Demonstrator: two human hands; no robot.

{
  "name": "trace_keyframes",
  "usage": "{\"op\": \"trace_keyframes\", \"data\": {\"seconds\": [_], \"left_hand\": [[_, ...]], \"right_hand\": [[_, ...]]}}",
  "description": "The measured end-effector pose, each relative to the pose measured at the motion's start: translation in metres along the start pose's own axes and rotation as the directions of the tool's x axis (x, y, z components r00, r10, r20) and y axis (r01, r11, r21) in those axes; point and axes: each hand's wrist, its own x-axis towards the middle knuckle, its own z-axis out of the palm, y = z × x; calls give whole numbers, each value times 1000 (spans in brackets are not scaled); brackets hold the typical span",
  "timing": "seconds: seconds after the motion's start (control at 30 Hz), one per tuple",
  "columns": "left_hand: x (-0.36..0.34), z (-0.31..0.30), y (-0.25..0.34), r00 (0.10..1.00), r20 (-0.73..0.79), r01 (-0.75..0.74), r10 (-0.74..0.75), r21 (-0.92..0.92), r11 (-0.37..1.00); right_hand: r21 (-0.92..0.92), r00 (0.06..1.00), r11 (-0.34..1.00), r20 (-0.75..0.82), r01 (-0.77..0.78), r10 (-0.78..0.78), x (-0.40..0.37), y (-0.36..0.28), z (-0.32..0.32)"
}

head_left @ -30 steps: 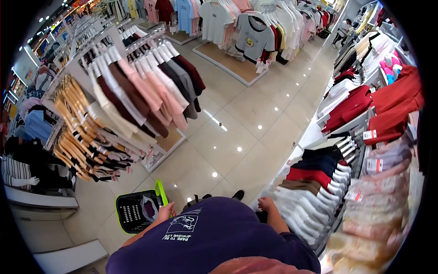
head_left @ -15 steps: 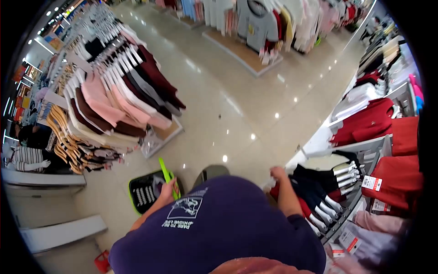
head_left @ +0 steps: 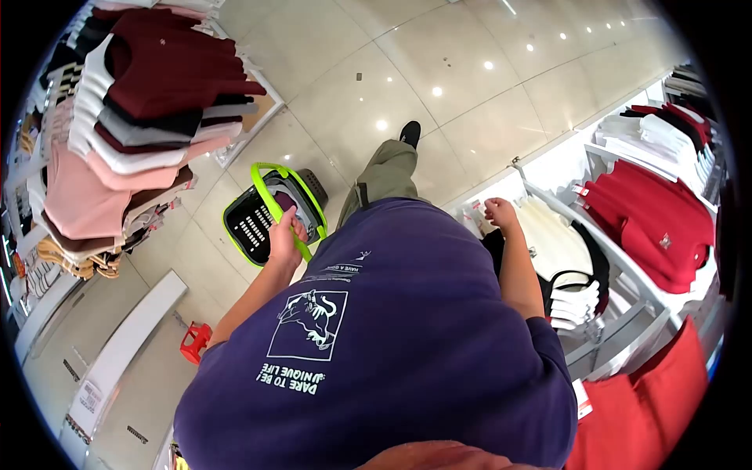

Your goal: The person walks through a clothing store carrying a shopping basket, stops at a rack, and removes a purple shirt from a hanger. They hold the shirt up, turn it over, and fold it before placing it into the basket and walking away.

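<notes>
My left hand point(head_left: 288, 236) is closed around the bright green handle point(head_left: 270, 200) of a black shopping basket point(head_left: 239, 213), which hangs at my left side. Folded grey and dark red cloth point(head_left: 291, 188) shows inside it. At my right side, my right hand point(head_left: 500, 211) is held up with its fingers curled in, nothing showing in them. It overlaps the edge of a rack where a cream garment point(head_left: 548, 235) hangs on white hangers among black ones. My forearm crosses in front of part of that rack.
Maroon tops point(head_left: 168, 63), with grey and pink ones, hang on a rack to the left. Red sweaters point(head_left: 650, 219) fill a display on the right. Tiled floor point(head_left: 407, 70) runs ahead between them. A red plastic object point(head_left: 196, 343) stands at the lower left.
The view has tipped down and I have moved forward along the racks. A foot now shows ahead, and the cream garment has come beside my right hand. My left hand still grips the basket.
</notes>
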Motion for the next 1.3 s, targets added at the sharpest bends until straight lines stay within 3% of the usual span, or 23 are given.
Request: {"op": "trace_keyframes", "data": {"seconds": [0.23,0.37,0.5,0.57,0.73,0.87,1.03,1.3], "left_hand": [[10,81,23,995,-95,15,-18,-29,999],[15,117,27,996,-82,31,-35,-58,998],[14,158,26,975,-221,-39,25,-61,997],[13,174,32,978,-195,-88,78,-44,995],[5,217,35,933,-324,-189,159,-64,980],[8,246,34,942,-280,-224,184,-119,967],[24,272,51,934,-316,-244,164,-233,941],[48,289,98,964,-236,-205,125,-354,913]], "right_hand": [[110,991,985,2,-131,132,15,-35,-78],[78,996,993,47,-86,82,50,-73,-111],[42,992,999,128,0,-5,99,-113,-146],[61,993,997,106,48,-54,124,-132,-166],[-102,976,979,146,177,-161,187,-186,-232],[-241,980,954,135,178,-149,219,-257,-267],[-352,956,894,196,277,-219,248,-349,-259],[-481,886,756,363,445,-290,241,-503,-171]]}}
